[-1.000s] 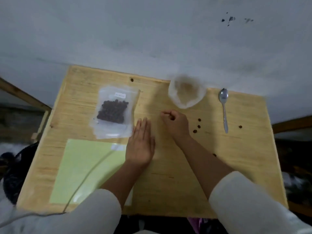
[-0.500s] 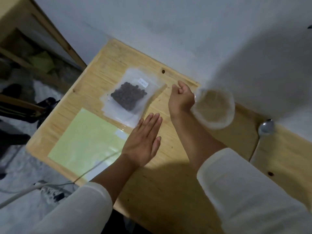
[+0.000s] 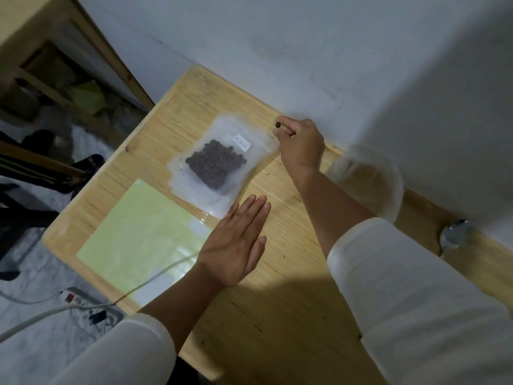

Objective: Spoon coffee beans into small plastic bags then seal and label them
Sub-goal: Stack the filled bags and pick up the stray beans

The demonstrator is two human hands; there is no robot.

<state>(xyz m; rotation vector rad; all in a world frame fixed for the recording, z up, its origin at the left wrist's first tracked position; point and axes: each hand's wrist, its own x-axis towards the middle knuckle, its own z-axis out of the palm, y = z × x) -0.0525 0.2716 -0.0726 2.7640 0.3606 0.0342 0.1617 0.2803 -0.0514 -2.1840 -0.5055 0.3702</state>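
My right hand (image 3: 301, 145) pinches a single coffee bean (image 3: 277, 124) at its fingertips, just off the bag's (image 3: 219, 165) one o'clock corner. The bag lies flat on the table (image 3: 277, 315), beans inside, label (image 3: 241, 141) near its top. My left hand (image 3: 236, 243) rests flat, fingers straight, at the bag's five o'clock.

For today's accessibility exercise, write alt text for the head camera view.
The right hand pinches a single coffee bean beside a labelled plastic bag of beans on a wooden table. The left hand lies flat near a pale green sheet.
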